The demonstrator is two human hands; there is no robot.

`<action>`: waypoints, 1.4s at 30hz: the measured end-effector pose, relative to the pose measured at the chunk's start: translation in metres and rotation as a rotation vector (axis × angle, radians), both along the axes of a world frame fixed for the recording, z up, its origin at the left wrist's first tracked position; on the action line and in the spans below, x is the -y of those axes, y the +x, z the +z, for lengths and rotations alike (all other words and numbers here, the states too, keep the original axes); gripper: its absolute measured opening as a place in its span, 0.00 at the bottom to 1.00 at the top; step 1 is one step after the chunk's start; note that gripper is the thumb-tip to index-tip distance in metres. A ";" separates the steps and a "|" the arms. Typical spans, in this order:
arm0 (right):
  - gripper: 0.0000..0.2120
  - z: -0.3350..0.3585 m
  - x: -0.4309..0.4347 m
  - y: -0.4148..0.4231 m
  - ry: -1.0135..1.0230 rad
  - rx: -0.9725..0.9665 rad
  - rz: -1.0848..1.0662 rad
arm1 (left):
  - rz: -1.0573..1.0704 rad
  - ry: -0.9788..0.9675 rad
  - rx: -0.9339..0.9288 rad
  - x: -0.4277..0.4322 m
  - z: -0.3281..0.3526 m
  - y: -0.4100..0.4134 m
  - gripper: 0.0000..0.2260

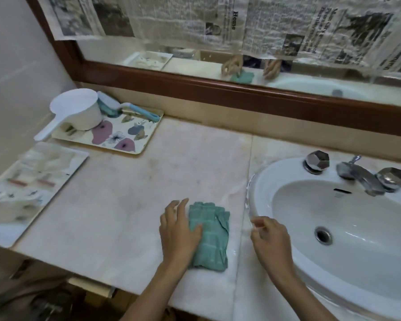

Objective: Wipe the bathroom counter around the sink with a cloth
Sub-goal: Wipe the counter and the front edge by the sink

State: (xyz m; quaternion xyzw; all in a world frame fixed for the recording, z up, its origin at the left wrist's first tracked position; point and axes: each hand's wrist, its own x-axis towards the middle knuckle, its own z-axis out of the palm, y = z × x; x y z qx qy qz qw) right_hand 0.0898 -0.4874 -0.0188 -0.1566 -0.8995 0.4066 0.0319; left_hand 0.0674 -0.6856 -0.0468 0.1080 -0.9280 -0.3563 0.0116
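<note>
Cloth (210,235), one teal piece folded into a rough rectangle, lies flat on the pale marble surface (130,200) just beside the sink's left rim, near the front edge. The left hand (180,230) rests palm down on the cloth's left half, fingers (182,208) spread wide and pointing toward 12 o'clock, the thumb lying across the fabric; it presses rather than grips. The right hand (270,239) hovers at the 3 o'clock side of the cloth, above the sink's (285,174) near-left rim, fingers loosely curled and parted, holding nothing and not touching the cloth. Both forearms come in from 6 o'clock, bare.

The one white oval sink is set into the surface, with a metal drain (323,235) in the bowl. At its far rim stand two faceted chrome tap handles and one spout (361,176) between them.

Toward 9 o'clock, one pale tray (28,181) sits at the surface's left end, its contents blurred. At 11 o'clock, a second tray (125,140), floral, carries one white handled scoop (79,112) and one blue-and-white brush (127,108).

Farthest, a wood-framed mirror (195,63) runs along the wall, its upper part covered with newspaper sheets (287,26); the uncovered strip reflects both hands and the cloth.
</note>
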 end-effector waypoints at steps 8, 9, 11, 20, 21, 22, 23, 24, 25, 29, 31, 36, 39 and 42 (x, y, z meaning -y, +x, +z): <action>0.23 -0.032 -0.051 -0.018 0.603 0.267 -0.099 | -0.762 -0.475 -0.068 -0.015 -0.038 -0.002 0.29; 0.24 -0.035 -0.054 -0.020 0.609 0.309 -0.102 | -0.800 -0.473 -0.065 -0.016 -0.042 -0.007 0.29; 0.24 -0.042 -0.057 -0.022 0.588 0.348 -0.105 | -0.884 -0.475 -0.091 -0.018 -0.047 -0.020 0.29; 0.25 -0.044 -0.055 -0.024 0.561 0.329 -0.148 | -1.129 -0.510 -0.131 -0.035 -0.044 -0.148 0.33; 0.26 -0.045 -0.055 -0.024 0.571 0.336 -0.150 | -1.107 -0.516 -0.115 -0.043 -0.045 -0.173 0.32; 0.26 -0.045 -0.055 -0.026 0.585 0.338 -0.149 | -1.092 -0.525 -0.110 -0.054 -0.044 -0.198 0.31; 0.27 -0.046 -0.055 -0.026 0.597 0.335 -0.148 | -1.086 -0.540 -0.110 -0.067 -0.044 -0.219 0.30; 0.28 -0.045 -0.055 -0.028 0.607 0.327 -0.141 | -1.079 -0.555 -0.119 -0.080 -0.043 -0.236 0.29; 0.28 -0.046 -0.055 -0.029 0.613 0.327 -0.144 | -1.085 -0.555 -0.121 -0.097 -0.042 -0.250 0.28; 0.25 -0.048 -0.053 -0.028 0.642 0.315 -0.168 | -1.102 -0.532 -0.110 -0.145 -0.040 -0.272 0.26; 0.25 -0.048 -0.053 -0.027 0.667 0.300 -0.174 | -1.161 -0.530 -0.124 -0.151 -0.039 -0.287 0.26; 0.24 -0.050 -0.051 -0.027 0.664 0.271 -0.192 | -0.915 -0.487 -0.064 -0.139 -0.042 -0.312 0.27; 0.23 -0.048 -0.051 -0.025 0.667 0.248 -0.203 | -0.672 -0.490 -0.062 -0.107 -0.049 -0.311 0.28; 0.24 -0.047 -0.049 -0.027 0.668 0.254 -0.189 | -0.427 -0.473 0.052 -0.073 -0.048 -0.301 0.28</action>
